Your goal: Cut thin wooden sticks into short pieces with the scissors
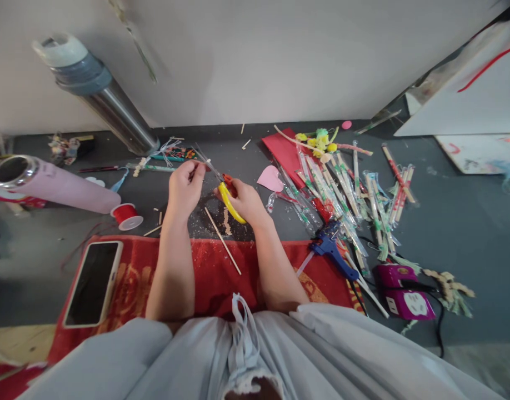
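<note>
The left hand (187,186) was pinched narrow, seemingly on a pale scrap (208,161) too small to name, while the right hand (246,201) gripped the scissors (226,196) by their curved yellow handles, thin metal blades pointing far and left, just beside the left fingertips. A slip or hasty squeeze could have nicked a finger or flung the scrap away. Nearer, a slim wooden stick (223,240) crossed the far edge of the soft red towel (246,261), where a brushing arm might have rolled it. To the right lay a flat pink heart (270,178), sticks (336,189) in crinkled clear plastic, and a hard blue glue gun (333,253); its nozzle, if hot, could have melted that plastic. To the left were a red spool (126,216), a matte pink bottle (67,182), a glossy phone (92,284) and, farther, a steel flask (117,114).
</note>
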Demonstrator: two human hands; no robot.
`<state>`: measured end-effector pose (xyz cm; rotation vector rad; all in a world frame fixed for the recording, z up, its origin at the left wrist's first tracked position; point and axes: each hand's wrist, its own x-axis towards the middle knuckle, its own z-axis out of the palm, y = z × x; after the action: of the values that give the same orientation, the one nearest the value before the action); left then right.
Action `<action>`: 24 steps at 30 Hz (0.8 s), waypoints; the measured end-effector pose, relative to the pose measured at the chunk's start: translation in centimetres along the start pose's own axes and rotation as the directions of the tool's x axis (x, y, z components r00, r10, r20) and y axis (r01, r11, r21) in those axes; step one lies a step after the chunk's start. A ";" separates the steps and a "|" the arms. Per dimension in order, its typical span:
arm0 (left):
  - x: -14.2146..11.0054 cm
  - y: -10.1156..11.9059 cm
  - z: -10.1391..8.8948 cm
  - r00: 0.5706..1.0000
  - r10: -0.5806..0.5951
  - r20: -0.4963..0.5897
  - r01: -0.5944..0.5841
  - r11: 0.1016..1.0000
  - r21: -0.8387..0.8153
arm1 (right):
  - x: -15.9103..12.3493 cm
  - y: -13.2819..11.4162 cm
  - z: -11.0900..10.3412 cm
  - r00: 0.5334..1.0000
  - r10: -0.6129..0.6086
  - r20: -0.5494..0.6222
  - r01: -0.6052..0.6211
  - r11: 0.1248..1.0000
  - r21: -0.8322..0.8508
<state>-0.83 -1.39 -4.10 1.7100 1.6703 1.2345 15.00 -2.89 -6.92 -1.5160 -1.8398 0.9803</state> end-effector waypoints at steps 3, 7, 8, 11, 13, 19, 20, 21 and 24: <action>-0.1 -0.1 0.0 1.000 0.012 0.007 -0.012 1.000 -0.006 | 0.0 0.0 -0.1 1.000 -0.009 -0.004 0.009 1.000 0.020; -0.1 0.0 -0.2 1.000 0.019 0.014 -0.020 1.000 0.019 | -0.1 0.1 -0.2 0.998 -0.058 0.005 0.058 0.998 0.039; -0.1 0.1 -0.2 1.000 0.023 0.015 -0.023 1.000 0.017 | -0.1 0.2 -0.2 0.998 -0.065 0.009 0.065 0.997 0.043; -0.1 0.1 -0.1 0.999 0.046 0.011 -0.046 0.999 -0.006 | -0.1 0.2 -0.2 0.997 -0.076 0.011 0.075 0.996 0.040; -0.1 0.0 -0.1 0.998 0.064 0.011 -0.063 0.998 -0.019 | -0.1 0.3 0.0 0.997 -0.081 0.008 0.081 0.996 0.028; -0.1 -0.5 0.1 0.998 0.059 0.036 -0.057 0.998 -0.040 | 0.0 0.5 0.2 0.994 -0.108 -0.007 0.108 0.994 0.036; -0.1 -0.6 0.1 0.997 0.061 0.040 -0.060 0.997 -0.046 | 0.0 0.6 0.3 0.994 -0.110 -0.009 0.111 0.993 0.045; 0.0 -0.7 0.2 0.997 0.065 0.044 -0.063 0.997 -0.051 | 0.0 0.6 0.3 0.994 -0.112 -0.009 0.112 0.992 0.052; 0.0 -0.9 0.2 0.996 0.075 0.047 -0.073 0.996 -0.044 | 0.0 0.6 0.2 0.994 -0.111 -0.003 0.111 0.992 0.063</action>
<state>-1.15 -1.21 -5.00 1.7762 1.5544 1.2427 15.15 -2.85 -7.53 -1.3607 -1.8550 0.9770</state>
